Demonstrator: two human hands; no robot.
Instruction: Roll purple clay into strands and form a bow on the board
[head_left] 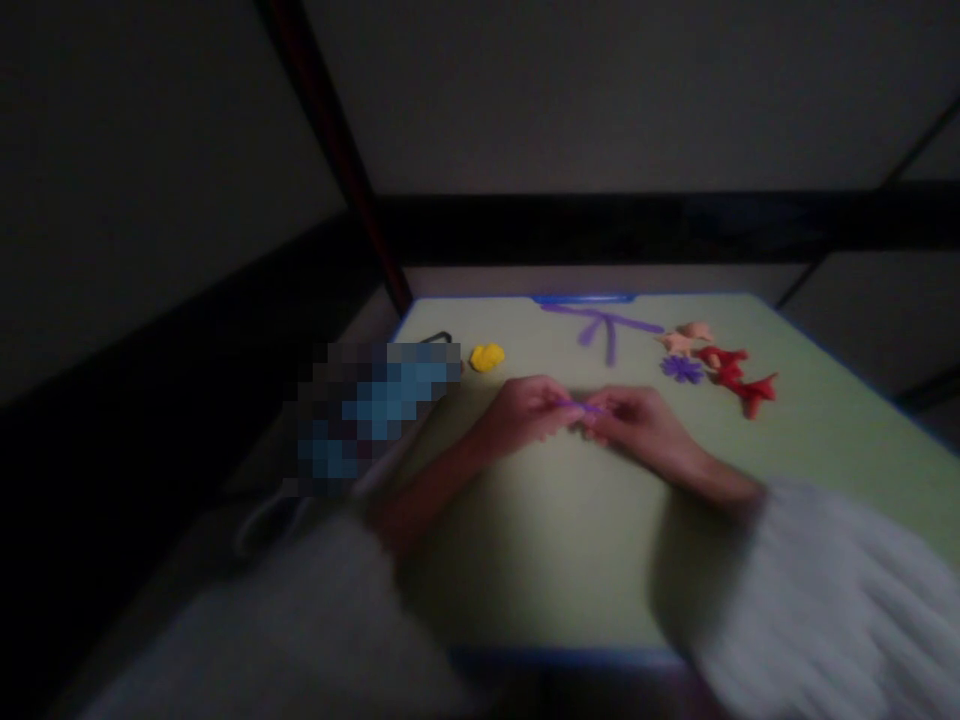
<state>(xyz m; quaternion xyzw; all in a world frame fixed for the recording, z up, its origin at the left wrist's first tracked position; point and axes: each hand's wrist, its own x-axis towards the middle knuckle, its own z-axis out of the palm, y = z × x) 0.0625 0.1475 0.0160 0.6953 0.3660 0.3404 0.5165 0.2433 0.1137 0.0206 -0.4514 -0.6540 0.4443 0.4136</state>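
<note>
Over the middle of the table, my left hand (pixel 525 408) and my right hand (pixel 636 418) meet fingertip to fingertip. A thin strip of purple modelling clay (pixel 583 407) runs between them, pinched at both ends. Beyond my hands lie flattened purple clay strips (pixel 611 340), one long and slanting with shorter ones hanging from it. To the right of them sit a purple clay flower shape (pixel 682 369), peach clay pieces (pixel 679 342) and red clay shapes (pixel 756 392). A yellow clay lump (pixel 487 357) rests left of my hands. The picture is dim and blurred.
The light green table (pixel 540 560) has a blue edge and a blue handle-like piece (pixel 583 298) at its far side. By the left edge is a pixelated bluish object (pixel 382 410) that I cannot make out. A pale wall (pixel 637 100) with a dark band stands behind.
</note>
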